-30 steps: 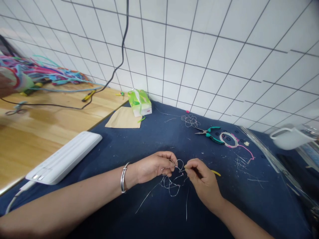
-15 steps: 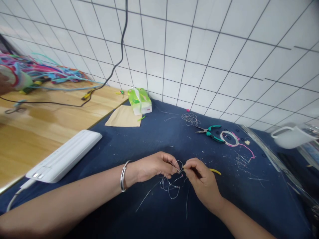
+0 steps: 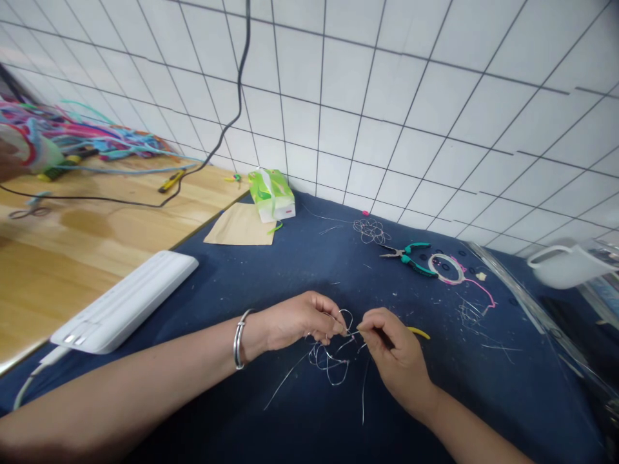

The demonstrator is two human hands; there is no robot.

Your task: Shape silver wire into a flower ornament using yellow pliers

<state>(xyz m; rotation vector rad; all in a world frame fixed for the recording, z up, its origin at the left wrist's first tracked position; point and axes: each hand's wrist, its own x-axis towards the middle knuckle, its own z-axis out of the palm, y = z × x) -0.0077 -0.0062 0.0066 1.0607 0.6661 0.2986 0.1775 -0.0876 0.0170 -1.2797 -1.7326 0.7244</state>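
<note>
Thin silvery wire [image 3: 328, 368] curls in loose, uneven, overlapping loops

It looks like a small craft workshop, or a craft corner elsewhere. Bent wirework [image 3: 333, 358] shows at lower centre over a blue-covered worktop [image 3: 300, 270]; teal-handled pliers [image 3: 403, 256] and wire offcuts [image 3: 470, 314] lie at right. A wooden worktop [image 3: 120, 225] at left carries a yellow cutter [image 3: 171, 181] and heaped bright cords [image 3: 111, 143] near the white tiled wall [image 3: 300, 84].
</note>
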